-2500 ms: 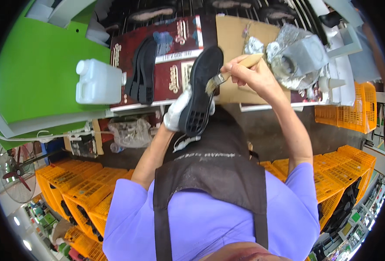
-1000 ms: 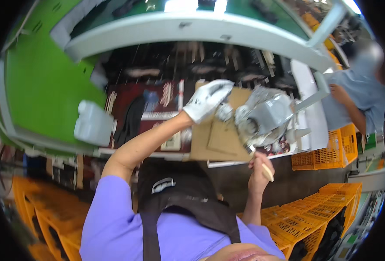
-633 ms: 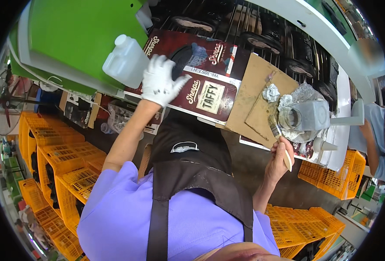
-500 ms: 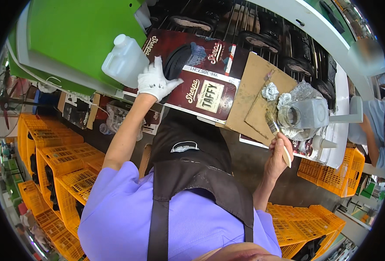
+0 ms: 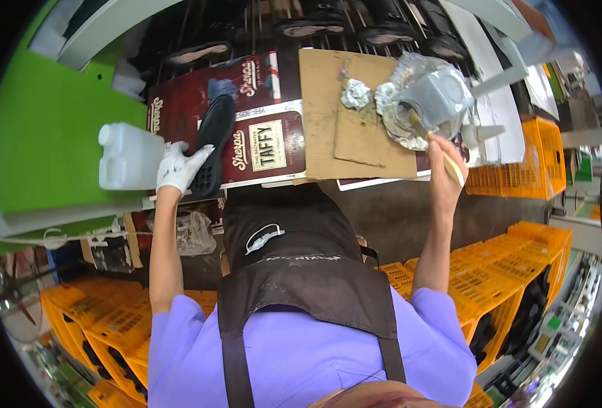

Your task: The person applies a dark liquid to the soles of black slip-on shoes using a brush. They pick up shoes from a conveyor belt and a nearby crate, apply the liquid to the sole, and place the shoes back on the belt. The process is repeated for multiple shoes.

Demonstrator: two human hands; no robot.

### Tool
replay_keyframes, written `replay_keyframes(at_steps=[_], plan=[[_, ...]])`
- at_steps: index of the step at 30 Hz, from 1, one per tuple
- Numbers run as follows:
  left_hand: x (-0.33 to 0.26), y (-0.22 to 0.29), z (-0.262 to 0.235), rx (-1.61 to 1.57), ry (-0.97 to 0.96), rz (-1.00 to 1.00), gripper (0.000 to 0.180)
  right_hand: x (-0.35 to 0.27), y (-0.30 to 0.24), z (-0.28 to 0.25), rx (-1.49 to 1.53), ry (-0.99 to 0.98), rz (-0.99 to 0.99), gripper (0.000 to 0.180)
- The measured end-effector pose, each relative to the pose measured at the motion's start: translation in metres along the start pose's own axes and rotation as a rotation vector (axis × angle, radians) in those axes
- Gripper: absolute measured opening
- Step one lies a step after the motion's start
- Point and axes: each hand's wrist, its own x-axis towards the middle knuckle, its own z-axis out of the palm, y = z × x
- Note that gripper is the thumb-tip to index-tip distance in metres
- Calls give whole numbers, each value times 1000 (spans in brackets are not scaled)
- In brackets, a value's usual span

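My left hand (image 5: 177,168), in a white glove with dark-stained fingertips, grips the edge of a black shoe sole (image 5: 218,136). Its thumb lies over the sole, which slants across the printed cardboard with its heel end at the table's near edge. My bare right hand (image 5: 443,160) is closed around the pale handle of a brush (image 5: 454,168). The brush head reaches into the round mouth of a clear plastic container (image 5: 440,98) lying tilted on its side. Crumpled foil and plastic wrap (image 5: 403,136) surround that mouth.
A white jug (image 5: 131,160) stands left of my gloved hand, against the green surface (image 5: 56,149). Brown cardboard (image 5: 321,129) bears a foil ball (image 5: 356,94). Beyond lies a rack of black shoes (image 5: 311,27). A nozzle bottle (image 5: 481,134) and orange crates (image 5: 522,160) are at right.
The sole has shifted toward the table's near edge, and my left hand now has hold of it. The brush has gone from beside the container into its mouth. The whole view has turned.
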Motion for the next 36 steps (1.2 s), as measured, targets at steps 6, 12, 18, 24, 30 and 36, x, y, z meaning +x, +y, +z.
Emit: replay_keyframes(at_steps=[6,12,18,24,30,36], plan=[[-33,50,-16,258,-1,36,82,45,22,2,-255,-38,-121,15],[-29,44,-19,94,60,-28,76,71,36,21,-608,-141,-158,21],[-39,38,-24,-1428,-37,154,32,70,33,12,-158,30,62,27],[-53,69,-1,-1707,-231,179,32,38,36,14,27,151,172,20],[-66,112,22,-2007,-496,175,65,29,23,6,-18,129,192,22],[-66,121,39,-1991,-772,310,66,40,10,-9,-200,-159,70,18]])
